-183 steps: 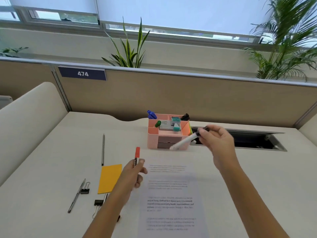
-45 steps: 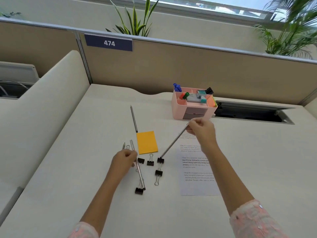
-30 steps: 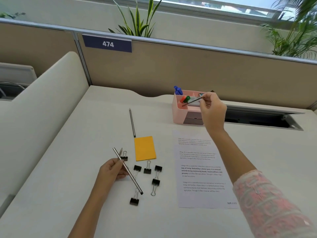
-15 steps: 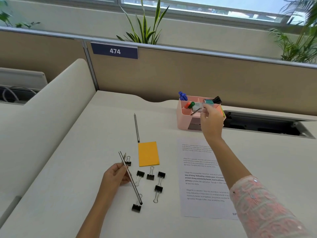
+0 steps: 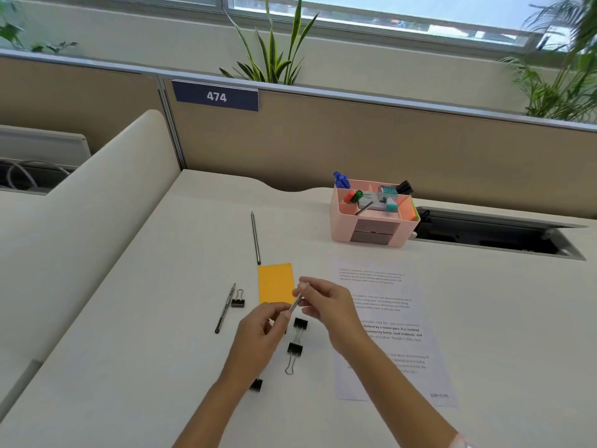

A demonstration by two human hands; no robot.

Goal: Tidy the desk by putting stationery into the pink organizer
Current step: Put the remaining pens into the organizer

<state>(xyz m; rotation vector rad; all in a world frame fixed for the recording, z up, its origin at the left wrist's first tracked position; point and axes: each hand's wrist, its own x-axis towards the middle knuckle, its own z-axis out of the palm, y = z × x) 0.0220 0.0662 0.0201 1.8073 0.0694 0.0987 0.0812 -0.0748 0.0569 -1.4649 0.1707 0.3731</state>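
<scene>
Silver pen (image 5: pixel 296 302) between both grips; left hand (image 5: pixel 262 331) and right hand (image 5: pixel 326 305) each pinching it.

my pale desk (image 5: pixel 135 334) meets a tan partition (image 5: pixel 371 147) with a navy 474 plate (image 5: pixel 215 97); behind it leafy plants (image 5: pixel 274 50) under a daylit window (image 5: pixel 403 14).

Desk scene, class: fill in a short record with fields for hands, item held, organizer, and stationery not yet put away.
hands: left hand and right hand both pinch one silver pen
organizer: pink organizer at desk's far side, already holding markers
loose: pencil, orange sticky notes, mechanical pencil, binder clips
paper: printed sheet lying flat
</scene>
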